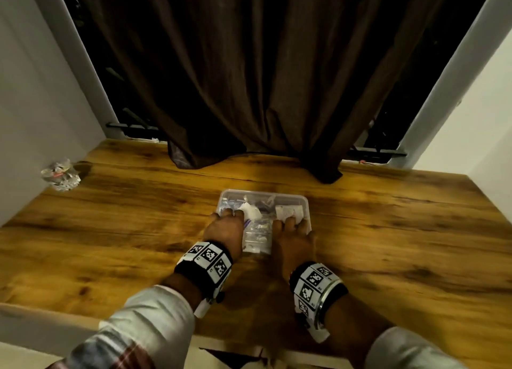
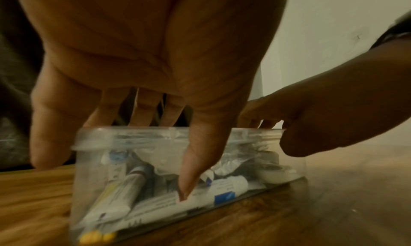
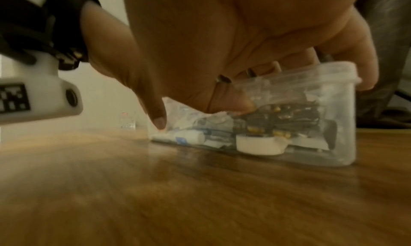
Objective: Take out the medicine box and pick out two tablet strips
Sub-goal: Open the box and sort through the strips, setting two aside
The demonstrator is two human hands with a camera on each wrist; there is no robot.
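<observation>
Head view | medicine box (image 1: 300, 202) on table (image 1: 388, 230) | left hand (image 1: 224, 230), right hand (image 1: 295, 241) both clasp it

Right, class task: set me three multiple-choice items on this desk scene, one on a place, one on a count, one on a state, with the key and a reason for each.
1. Where does the clear medicine box stand?
A. on the wooden table, near the brown curtain
B. on the floor
C. on a shelf

2. How many hands reach into the box?
A. none
B. one
C. two

3. What is the state of the box's top?
A. sealed by a lid
B. open, with no lid on it
C. wrapped in cloth

Key: 1 A, the head view shows it on the wood; 2 C, the left hand and right hand both have fingers inside; 3 B, fingers pass over the rim.
</observation>
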